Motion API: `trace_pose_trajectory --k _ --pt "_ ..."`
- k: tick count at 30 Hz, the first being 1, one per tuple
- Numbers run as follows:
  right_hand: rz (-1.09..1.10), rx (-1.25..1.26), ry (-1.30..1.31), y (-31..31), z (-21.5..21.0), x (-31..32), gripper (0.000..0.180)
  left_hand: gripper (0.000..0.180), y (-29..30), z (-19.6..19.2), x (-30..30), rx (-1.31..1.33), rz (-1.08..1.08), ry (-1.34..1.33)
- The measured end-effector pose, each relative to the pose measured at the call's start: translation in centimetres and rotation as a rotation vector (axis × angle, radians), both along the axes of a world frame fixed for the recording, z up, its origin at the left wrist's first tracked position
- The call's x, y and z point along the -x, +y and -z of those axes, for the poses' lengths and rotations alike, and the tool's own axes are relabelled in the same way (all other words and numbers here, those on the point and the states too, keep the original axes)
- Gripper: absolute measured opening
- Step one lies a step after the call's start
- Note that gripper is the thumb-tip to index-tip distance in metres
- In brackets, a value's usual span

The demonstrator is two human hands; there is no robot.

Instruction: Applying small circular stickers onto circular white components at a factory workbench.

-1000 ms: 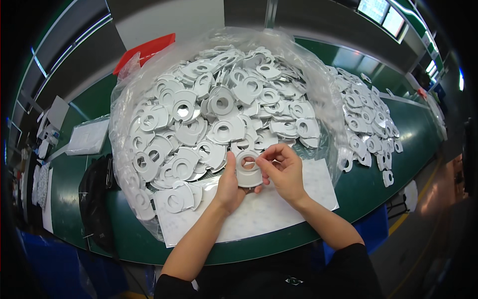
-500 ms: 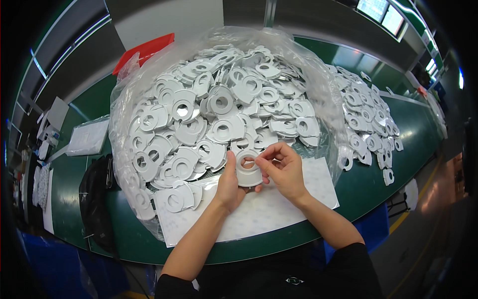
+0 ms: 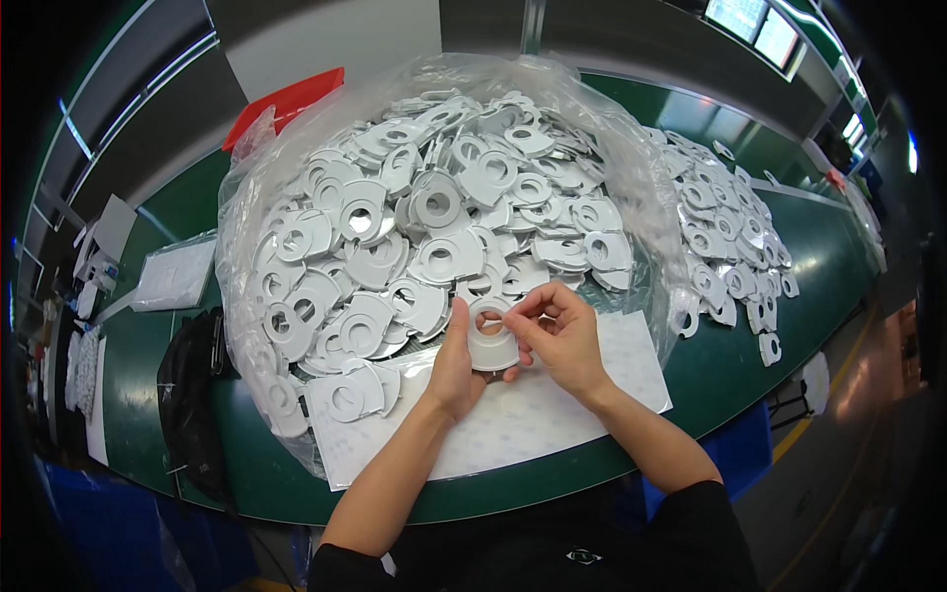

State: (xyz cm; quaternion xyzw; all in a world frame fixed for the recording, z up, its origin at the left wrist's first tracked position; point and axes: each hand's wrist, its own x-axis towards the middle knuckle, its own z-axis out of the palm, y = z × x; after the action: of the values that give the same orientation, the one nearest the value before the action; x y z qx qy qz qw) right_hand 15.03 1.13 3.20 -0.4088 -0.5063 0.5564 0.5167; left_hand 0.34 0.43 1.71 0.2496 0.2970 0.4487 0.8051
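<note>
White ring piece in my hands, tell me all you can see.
The white ring piece looks like smooth plastic: round rim, open hole, curved lower edge. Its face is toward the camera, partly over the white sheet. The left hand grips its left side; the right hand touches its upper right rim.

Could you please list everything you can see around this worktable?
Held part: one, white, between the two hands
Heaped parts: too many to count, white, on the opened bag
Plastic bag: one, clear, under and around the heap
Side pile: many parts, white, right of the bag
Flat sheet: one, white, before the heap
Table: one, green, beneath these
Bin: one, red, behind the bag, left
Soft bundle: one, black, left of the bag
Flat packet: one, white, table's left
Window: one, bright, upper right
Left hand: one, bare, gripping the part's left
Right hand: one, bare, fingertips at the part's ring
</note>
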Motion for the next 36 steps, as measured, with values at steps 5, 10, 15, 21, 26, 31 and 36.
trace_pose_trajectory --k 5,10,15,21,26,31,36 --pt "0.008 -0.031 -0.016 0.0 0.0 0.1 0.014 0.026 0.1 0.1 0.0 -0.079 0.001 0.091" --pt "0.127 -0.323 -0.377 -0.2 0.6 0.0 0.014 0.023 0.0 0.0 0.1 -0.056 -0.021 0.065" --pt "0.279 -0.876 -0.768 -0.1 0.3 -0.1 0.032 0.03 -0.1 -0.1 -0.1 -0.052 -0.077 0.078" --pt "0.37 -0.84 -0.843 -1.1 -1.4 0.7 0.039 0.039 -0.4 -0.2 0.0 -0.05 -0.103 0.11" --pt "-0.035 0.092 -0.126 -0.2 -0.7 -0.6 0.02 0.045 -0.2 0.0 -0.1 -0.167 -0.016 0.065" --pt "0.016 0.073 -0.056 -0.3 -0.7 -0.6 0.016 0.046 -0.3 -0.2 -0.3 -0.2 0.029 0.106" --pt "0.067 0.013 -0.144 -0.4 -0.8 -0.6 0.009 0.047 -0.6 -0.4 -0.4 -0.237 0.095 0.188"
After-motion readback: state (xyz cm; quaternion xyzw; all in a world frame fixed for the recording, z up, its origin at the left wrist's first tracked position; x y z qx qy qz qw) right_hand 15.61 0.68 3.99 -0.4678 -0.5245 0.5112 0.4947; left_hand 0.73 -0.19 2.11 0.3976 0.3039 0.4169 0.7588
